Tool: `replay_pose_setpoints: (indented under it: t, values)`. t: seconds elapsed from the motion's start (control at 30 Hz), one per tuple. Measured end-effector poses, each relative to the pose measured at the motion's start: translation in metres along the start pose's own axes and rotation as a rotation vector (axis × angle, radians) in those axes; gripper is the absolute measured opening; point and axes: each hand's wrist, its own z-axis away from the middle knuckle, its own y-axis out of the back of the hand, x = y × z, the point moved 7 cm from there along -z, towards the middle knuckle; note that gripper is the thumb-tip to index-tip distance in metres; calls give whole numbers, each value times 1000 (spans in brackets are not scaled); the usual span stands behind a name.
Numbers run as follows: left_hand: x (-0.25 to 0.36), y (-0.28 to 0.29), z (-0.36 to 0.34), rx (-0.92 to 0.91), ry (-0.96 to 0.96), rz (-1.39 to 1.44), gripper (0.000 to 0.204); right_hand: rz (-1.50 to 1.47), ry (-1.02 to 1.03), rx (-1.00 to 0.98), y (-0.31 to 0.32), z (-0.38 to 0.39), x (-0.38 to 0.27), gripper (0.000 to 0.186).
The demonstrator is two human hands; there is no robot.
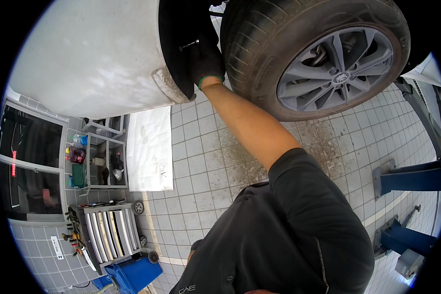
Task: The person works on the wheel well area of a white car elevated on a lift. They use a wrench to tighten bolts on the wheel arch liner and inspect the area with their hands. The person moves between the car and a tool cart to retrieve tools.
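Shiny metal tool (189, 45), slim and bar-like, is only partly made out in the upper middle of the frame, against black wheel-arch lining (176, 68) beside a grooved rubber tyre (247, 54). It is seen at the far end of the dark-gloved right hand (206, 59), whose grip cannot be told, black on black; the left hand is hidden by the torso (259, 235).

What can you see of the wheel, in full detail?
The wheel has a black, rubbery tyre with grooved tread and brownish staining, around a grey, metallic-looking spoked rim with a round centre cap. Its outer face shows; the top is cropped. It seems raised above the tiled floor. The gloved right hand is close beside the tread; contact is unclear.
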Motion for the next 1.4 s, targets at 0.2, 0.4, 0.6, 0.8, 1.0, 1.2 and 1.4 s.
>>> replay_pose_setpoints:
  t: [0.2,0.4,0.6,0.8,1.0,1.2,1.4]
  values:
    - [-14,-4,10,47,51,52,39,115,-46,-110,-17,9,5,59]
    - [5,30,-8,83,-14,119,37,332,314,33,-58,-25,58,56]
    - [2,49,-53,-14,-191,438,42,620,224,-176,-13,-1,-18,51]
    - [-12,59,-67,-2,-190,456,45,1115,507,-576,-4,4,-61,36]
    - [-14,54,-71,-36,24,322,44,940,378,-663,6,-9,-69,28]
    - [28,126,-72,296,-134,-142,57,575,35,-624,-5,-17,-48,23]
    - [420,330,221,1118,-1039,-164,37,956,480,-675,-38,-37,-12,27]
